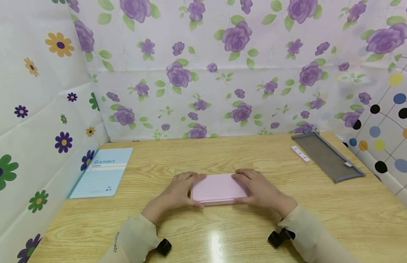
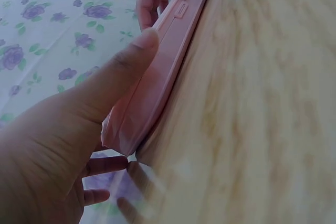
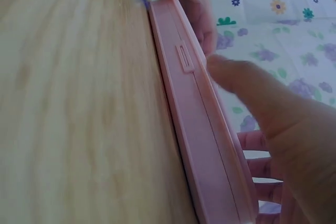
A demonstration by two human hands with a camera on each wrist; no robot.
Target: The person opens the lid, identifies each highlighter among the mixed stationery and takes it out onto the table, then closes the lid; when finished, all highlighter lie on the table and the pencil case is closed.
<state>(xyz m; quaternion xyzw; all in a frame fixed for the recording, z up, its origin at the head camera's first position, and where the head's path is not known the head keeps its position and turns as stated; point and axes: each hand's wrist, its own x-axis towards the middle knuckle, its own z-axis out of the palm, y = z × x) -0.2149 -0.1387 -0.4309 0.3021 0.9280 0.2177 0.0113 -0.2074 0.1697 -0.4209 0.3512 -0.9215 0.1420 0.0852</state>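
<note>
Pink case [image 1: 216, 187] lies closed on the wooden table [image 1: 206, 157], long axis left–right, directly between left hand [image 1: 177, 190] and right hand [image 1: 261, 190], each gripping one end, thumbs along near edge, neither clearly nearer.

We had a wooden table [image 1: 219, 155] before us, its pale yellow top grained with long streaks. On it we saw a pink case [image 1: 218, 186] lying flat, lid down, with a small clasp on its near side. Well to the left of the case lay a light blue notebook [image 1: 104, 173], its cover printed "Gambit". To the right of the case and farther back, we found a grey mesh pouch [image 1: 328, 155] lying slantwise, and, closer to the case, a small white-and-pink strip [image 1: 300, 154]. Nearer us than the case, the tabletop shone with reflected light.
</note>
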